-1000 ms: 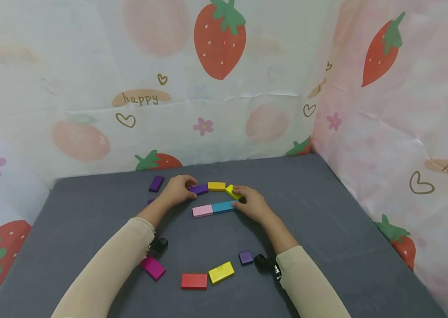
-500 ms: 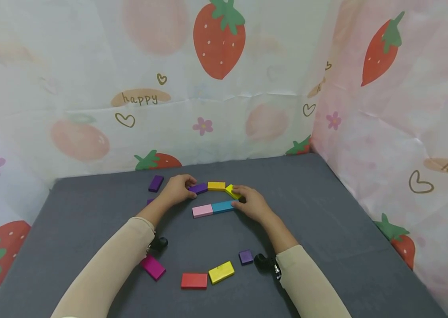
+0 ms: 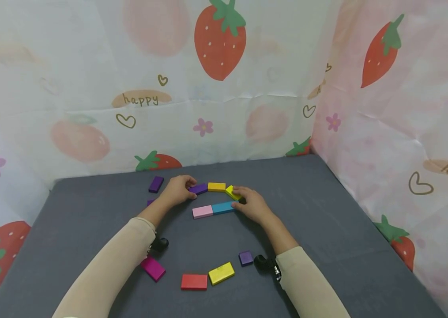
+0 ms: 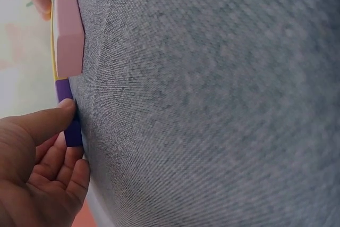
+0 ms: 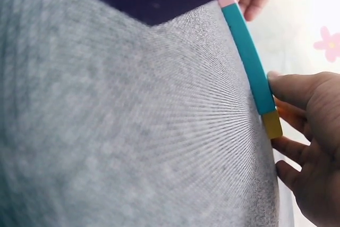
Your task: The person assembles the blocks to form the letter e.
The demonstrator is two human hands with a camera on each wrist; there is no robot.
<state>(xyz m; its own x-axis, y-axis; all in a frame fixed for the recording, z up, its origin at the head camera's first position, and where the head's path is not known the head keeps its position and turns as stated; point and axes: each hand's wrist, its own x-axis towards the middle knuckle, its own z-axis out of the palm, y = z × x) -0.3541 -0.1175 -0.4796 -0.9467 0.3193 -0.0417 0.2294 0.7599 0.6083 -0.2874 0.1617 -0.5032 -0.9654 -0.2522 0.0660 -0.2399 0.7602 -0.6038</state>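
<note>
In the head view, a purple block point(image 3: 198, 189), an orange-yellow block point(image 3: 216, 187) and a bright yellow block point(image 3: 232, 192) form a bent row. My left hand point(image 3: 178, 190) pinches the purple block's outer end; the left wrist view has the thumb on its near face. At the other end, my right hand point(image 3: 252, 204) holds the bright yellow block between thumb and fingers, covering part of it. Its thumb lies by the end of a blue block point(image 3: 223, 207); whether they touch, I cannot tell. A pink block point(image 3: 202, 212) adjoins the blue one.
Nearer on the grey cloth point(image 3: 208, 247) lie a magenta block point(image 3: 153, 268), a red block point(image 3: 194, 282), a yellow block point(image 3: 221, 273) and a small purple block point(image 3: 246, 258). A dark purple block point(image 3: 156, 184) lies at back left, another partly behind the left forearm. Printed curtains point(image 3: 224, 110) border the table.
</note>
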